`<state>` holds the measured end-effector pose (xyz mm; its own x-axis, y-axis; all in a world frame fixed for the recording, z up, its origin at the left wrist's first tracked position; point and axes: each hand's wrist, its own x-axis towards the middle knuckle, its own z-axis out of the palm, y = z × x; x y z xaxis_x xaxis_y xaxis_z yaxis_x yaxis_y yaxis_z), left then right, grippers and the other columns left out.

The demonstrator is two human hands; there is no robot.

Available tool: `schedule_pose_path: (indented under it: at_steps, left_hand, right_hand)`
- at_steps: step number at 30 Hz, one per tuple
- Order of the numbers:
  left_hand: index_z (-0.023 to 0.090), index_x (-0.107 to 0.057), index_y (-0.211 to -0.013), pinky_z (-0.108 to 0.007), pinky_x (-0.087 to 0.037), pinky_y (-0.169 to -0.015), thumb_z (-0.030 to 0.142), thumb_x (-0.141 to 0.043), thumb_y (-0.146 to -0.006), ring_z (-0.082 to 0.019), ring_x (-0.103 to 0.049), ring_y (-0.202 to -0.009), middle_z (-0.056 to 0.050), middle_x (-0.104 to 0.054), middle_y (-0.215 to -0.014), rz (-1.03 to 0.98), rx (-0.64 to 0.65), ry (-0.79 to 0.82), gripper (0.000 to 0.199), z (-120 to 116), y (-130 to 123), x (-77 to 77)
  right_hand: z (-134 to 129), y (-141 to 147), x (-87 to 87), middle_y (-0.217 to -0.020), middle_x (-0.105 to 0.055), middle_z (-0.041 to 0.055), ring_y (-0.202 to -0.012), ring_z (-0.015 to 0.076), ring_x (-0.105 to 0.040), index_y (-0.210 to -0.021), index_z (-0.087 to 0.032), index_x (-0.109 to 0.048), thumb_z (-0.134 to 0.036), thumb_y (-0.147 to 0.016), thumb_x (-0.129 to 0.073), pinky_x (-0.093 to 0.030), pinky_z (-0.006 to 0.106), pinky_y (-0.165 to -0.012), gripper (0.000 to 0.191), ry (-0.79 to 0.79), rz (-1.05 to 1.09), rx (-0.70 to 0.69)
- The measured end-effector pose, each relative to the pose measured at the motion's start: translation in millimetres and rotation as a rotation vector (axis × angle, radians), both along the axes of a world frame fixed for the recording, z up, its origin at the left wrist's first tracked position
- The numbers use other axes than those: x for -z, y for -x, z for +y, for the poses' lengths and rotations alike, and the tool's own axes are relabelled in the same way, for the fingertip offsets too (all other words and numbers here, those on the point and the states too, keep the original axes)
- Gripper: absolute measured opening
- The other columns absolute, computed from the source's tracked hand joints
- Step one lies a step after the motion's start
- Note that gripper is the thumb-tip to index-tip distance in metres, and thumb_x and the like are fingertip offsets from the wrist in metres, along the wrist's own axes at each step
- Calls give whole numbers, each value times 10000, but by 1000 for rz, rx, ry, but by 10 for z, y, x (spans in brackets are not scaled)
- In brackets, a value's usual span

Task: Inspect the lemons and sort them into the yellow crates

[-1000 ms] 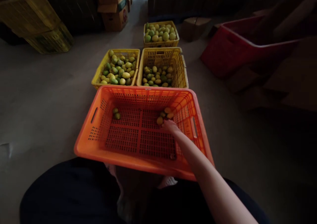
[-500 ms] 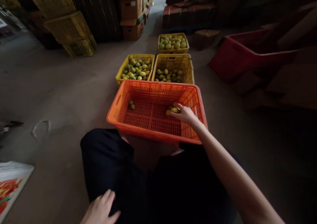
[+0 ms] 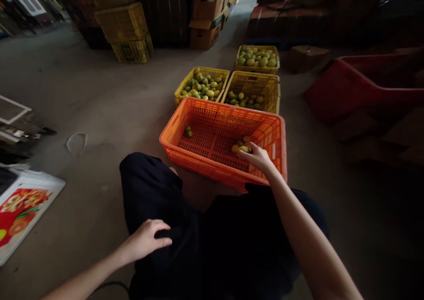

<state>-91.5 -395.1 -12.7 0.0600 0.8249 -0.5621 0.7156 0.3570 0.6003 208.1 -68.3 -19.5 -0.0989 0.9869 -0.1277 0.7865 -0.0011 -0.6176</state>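
An orange crate [image 3: 198, 158] stands on the floor in front of my knees. Inside it, at the right, my right hand [image 3: 256, 155] has its thumb and fingers around a yellow-green fruit [image 3: 244, 149], with a few more fruits beside it. A small group of greener fruits [image 3: 188, 132] lies at the crate's left end. My left hand [image 3: 150, 239] is over my left thigh, thumb and fingers apart, holding nothing.
Behind the orange crate are yellow crates [image 3: 179, 91] with many green and yellow fruits. A red bin [image 3: 347, 85] is at the right. Stacked crates [image 3: 122, 24] and cardboard boxes [image 3: 203, 37] stand farther back. A printed box [image 3: 24, 207] lies at the left.
The view has turned left, so the crates appear farther right. My left hand has moved up and forward over my thigh. My right hand remains at the fruits in the orange crate.
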Motion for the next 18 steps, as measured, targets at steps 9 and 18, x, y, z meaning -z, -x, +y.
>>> schedule_pose_path:
  at_steps: [9, 18]
  left_hand:
    - [197, -697, -988, -267, -501, -818, 266, -463, -934, -158, -668, -836, -46, -729, -964, 247, 73, -705, 250, 1751, 389, -518]
    - [150, -686, -1055, -329, -518, -889, 267, -578, -918, -199, -649, -976, -92, -706, -1052, 605, 217, -75, 210, 4310, 431, 661]
  right_hand:
    - [138, 104, -21, -790, -676, 60, -723, 211, -636, -785, -198, -624, -361, -693, -627, -540, 303, -552, 187, 313, 1090, 299]
    - [209, -358, -124, -758, -715, 64, -670, 199, -704, -877, -214, -617, -273, -782, -538, -613, 295, -557, 137, 550, 1527, 912]
